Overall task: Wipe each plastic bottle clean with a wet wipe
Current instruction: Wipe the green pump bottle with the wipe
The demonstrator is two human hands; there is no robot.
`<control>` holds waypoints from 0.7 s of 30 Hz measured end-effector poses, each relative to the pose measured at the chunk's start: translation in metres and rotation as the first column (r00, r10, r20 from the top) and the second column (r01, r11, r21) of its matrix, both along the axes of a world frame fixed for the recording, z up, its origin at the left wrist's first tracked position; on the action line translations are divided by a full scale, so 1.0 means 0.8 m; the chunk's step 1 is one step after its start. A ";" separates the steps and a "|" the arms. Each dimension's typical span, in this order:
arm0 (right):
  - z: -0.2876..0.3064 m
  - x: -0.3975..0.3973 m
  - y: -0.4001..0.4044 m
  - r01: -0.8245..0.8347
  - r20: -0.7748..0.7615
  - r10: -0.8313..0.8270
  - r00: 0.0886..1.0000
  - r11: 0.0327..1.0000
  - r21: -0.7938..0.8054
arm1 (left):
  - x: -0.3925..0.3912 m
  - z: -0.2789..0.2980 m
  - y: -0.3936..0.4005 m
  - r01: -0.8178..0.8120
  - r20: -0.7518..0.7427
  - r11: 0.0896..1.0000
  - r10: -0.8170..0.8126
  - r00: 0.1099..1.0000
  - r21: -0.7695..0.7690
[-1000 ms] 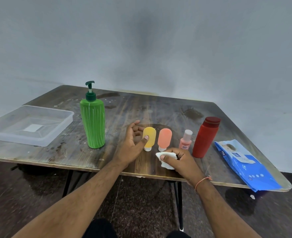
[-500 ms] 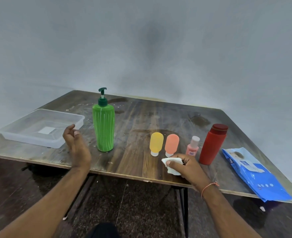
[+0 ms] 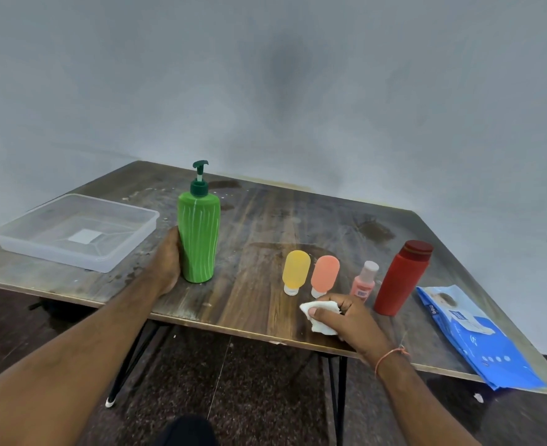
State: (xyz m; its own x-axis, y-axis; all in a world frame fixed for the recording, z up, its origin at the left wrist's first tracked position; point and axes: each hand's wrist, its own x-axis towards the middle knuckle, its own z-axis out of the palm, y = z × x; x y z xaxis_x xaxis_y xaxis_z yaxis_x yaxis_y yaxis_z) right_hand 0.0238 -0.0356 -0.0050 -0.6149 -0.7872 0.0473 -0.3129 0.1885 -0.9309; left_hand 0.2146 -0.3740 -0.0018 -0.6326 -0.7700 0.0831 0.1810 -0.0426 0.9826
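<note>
A plain grey wall filled the upper half of the frame, and below it stood a worn wooden desk [image 3: 265, 226] with dark stains. At centre left, a tall green pump bottle [image 3: 198, 239] stood upright on the desk. The person's left hand [image 3: 166, 262] was wrapped around its left side, though its fingers were hidden behind the bottle. To the right, in a row running toward the right edge, stood a small yellow bottle [image 3: 295, 272] and a small orange bottle [image 3: 325, 275], both cap down, then a little pink bottle [image 3: 364, 282] with a white cap and a taller red bottle [image 3: 400, 278]. Just in front of the orange bottle, the right hand [image 3: 349, 320] rested on the desk, its fingers [image 3: 317, 312] curled around a crumpled white wet wipe [image 3: 319, 317]. At lower right, a blue pack of wipes [image 3: 478, 339] lay flat near the desk's edge. At upper left sat a clear plastic tray [image 3: 72, 233], well apart from the bottles.
</note>
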 end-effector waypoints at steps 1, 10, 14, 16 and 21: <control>0.000 0.000 -0.001 -0.003 -0.001 0.003 1.000 1.000 0.001 | -0.001 0.000 0.000 0.020 -0.007 1.000 -0.020 1.000 0.004; 0.000 -0.002 -0.012 -0.011 0.016 0.011 1.000 1.000 0.001 | -0.007 -0.003 0.023 0.073 -0.025 0.997 -0.073 0.997 0.021; 0.000 -0.002 -0.011 -0.009 0.021 0.009 1.000 1.000 0.001 | -0.025 -0.003 0.049 0.047 -0.007 0.998 -0.047 0.999 0.046; 0.000 -0.001 -0.011 -0.011 0.014 0.011 1.000 1.000 0.008 | -0.033 -0.003 0.063 0.047 0.001 0.996 -0.048 0.999 0.080; 0.002 0.001 -0.010 -0.014 -0.006 0.014 1.000 1.000 0.014 | -0.048 -0.004 0.098 0.113 0.022 0.993 -0.114 0.993 0.044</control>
State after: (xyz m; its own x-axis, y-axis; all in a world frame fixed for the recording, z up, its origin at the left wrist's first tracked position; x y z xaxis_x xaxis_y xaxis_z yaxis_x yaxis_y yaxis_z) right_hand 0.0245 -0.0440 -0.0037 -0.6033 -0.7965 0.0396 -0.3213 0.1973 -0.9262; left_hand 0.1761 -0.2959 -0.0051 -0.7176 -0.6955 0.0356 0.1489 -0.1033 0.9834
